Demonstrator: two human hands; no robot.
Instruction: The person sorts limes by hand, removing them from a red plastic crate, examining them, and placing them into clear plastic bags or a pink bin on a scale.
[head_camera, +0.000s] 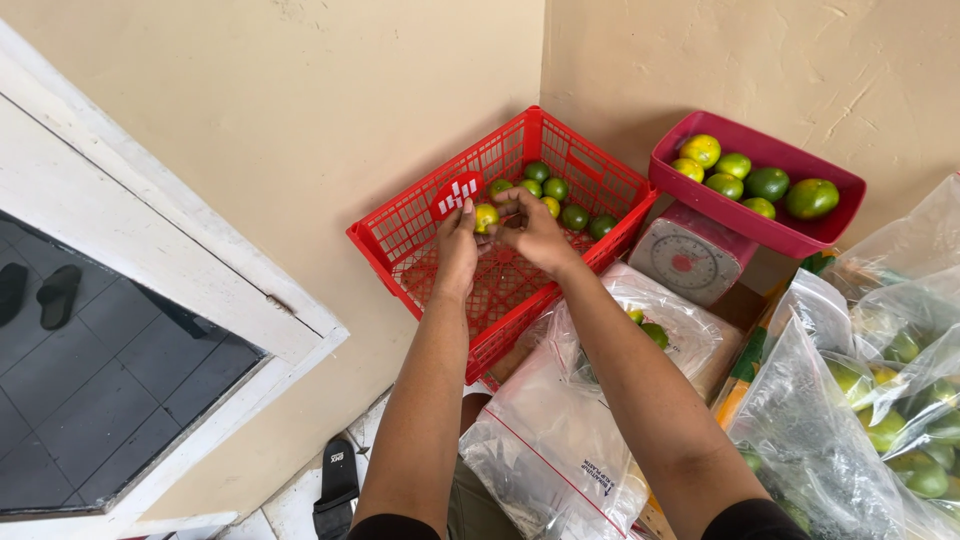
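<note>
Both hands over the red basket (400, 235): left hand (458, 245) and right hand (532, 228) each pinch one yellow-green citrus fruit (486, 216) between fingertips. More green fruits (560, 198) lie in the basket's far corner; a kitchen scale (690, 255) with a red tray (800, 238) of fruit stands to the right.

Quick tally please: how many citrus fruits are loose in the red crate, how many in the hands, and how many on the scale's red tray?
Loose in the red crate: 7
Held in the hands, left hand and right hand: 1 yellow-green fruit
On the scale tray: 7
Total: 15
</note>
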